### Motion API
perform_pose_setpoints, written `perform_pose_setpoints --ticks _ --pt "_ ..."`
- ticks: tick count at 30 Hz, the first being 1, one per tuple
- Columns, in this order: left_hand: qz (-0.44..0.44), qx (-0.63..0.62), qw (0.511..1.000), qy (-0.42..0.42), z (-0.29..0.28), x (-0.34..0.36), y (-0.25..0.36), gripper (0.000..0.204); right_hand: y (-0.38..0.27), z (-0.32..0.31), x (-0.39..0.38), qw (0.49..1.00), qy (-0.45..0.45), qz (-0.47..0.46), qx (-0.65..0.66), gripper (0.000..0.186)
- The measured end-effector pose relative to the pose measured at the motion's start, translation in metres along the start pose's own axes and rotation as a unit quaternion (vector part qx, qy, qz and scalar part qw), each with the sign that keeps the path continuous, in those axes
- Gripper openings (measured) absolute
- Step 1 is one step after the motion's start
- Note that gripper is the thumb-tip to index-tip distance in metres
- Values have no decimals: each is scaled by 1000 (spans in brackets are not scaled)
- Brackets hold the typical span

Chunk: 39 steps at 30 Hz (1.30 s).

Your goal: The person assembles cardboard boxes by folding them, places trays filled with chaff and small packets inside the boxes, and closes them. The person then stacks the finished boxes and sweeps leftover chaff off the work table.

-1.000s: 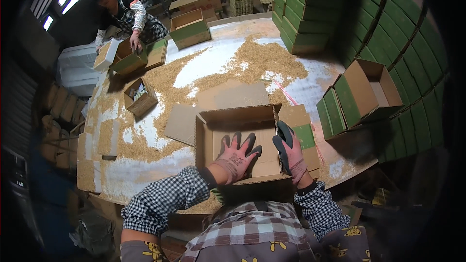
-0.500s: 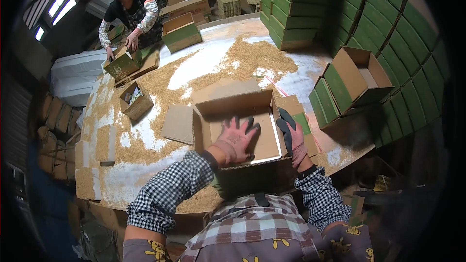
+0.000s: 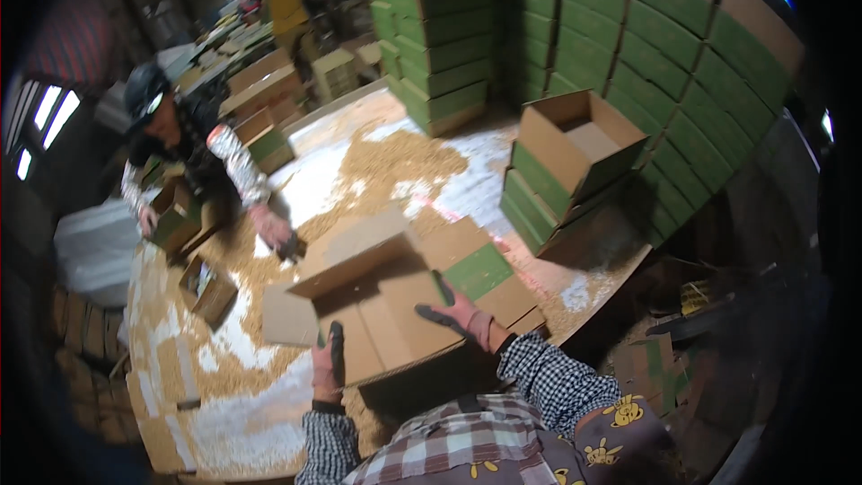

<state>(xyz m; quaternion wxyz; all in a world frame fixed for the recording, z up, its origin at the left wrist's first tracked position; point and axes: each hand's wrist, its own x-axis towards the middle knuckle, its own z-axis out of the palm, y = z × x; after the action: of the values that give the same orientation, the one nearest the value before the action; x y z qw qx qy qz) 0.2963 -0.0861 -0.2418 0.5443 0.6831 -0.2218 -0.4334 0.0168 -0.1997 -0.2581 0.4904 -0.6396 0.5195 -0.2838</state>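
pale table (image 3: 267, 427) – strewn with tan bits (image 3: 386, 162); on it flattened cardboard (image 3: 285, 316), a small carton (image 3: 215, 300), an open box (image 3: 415, 310) – stacked green boxes (image 3: 452, 79)

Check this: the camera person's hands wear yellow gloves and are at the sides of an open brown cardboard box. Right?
Not yellow: the head view shows pink-and-grey gloves on the left hand and right hand. Both are at the sides of the open brown cardboard box.
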Motion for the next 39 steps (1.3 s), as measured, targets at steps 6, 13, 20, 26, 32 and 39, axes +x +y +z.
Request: perform_pose_setpoints --ticks 6,13,20,26,32,39 --pt "217 102 953 -183 34 15 13 42 -53 -114 4 954 -42 -116 274 71" --pt "549 168 812 -106 237 -9 134 33 66 -418 39 657 674 -145 304 33" --pt "184 10 920 -345 473 -50 164 58 208 -447 86 772 604 -55 189 38" --pt "-85 5 924 -372 419 -6 189 77 -130 -325 -27 786 423 -408 193 38" --pt "224 205 910 -284 257 -35 129 38 -184 -285 -58 849 162 -466 -189 34" --pt "243 472 847 24 27 -73 -5 51 -227 -239 -135 733 -139 -659 93 33"
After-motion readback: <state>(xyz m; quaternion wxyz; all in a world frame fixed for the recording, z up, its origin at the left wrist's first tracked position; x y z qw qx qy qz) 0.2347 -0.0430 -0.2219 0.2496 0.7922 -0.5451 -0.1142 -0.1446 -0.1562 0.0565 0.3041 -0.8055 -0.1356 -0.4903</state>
